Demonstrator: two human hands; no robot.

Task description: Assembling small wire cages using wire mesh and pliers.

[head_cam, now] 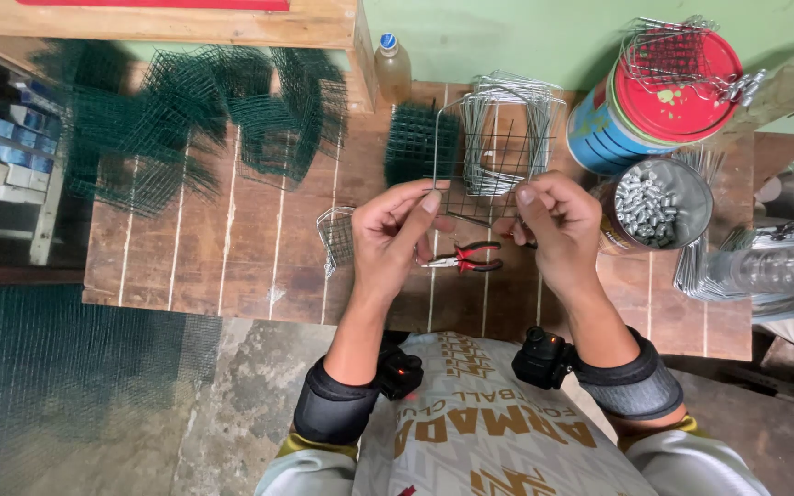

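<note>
We are holding a small wire mesh panel [482,170] upright above the middle of the counter [232,257], the left hand [395,234] pinching its lower left edge and the right hand [558,220] closed on its lower right edge. It is looking light and springy to us, thin wires likely bending easily, with cut ends that may prick, so gripping along the border wire is seeming safest. Red-handled pliers [466,260] are lying just beneath; green mesh pieces [204,119] are lying far left, a tin of metal clips [654,207] right.

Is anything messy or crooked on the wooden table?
Yes: the green wire mesh pieces lie crumpled and overlapping at the table's far left, and the red round tin lid carries a tangled heap of thin wire pieces.
</note>
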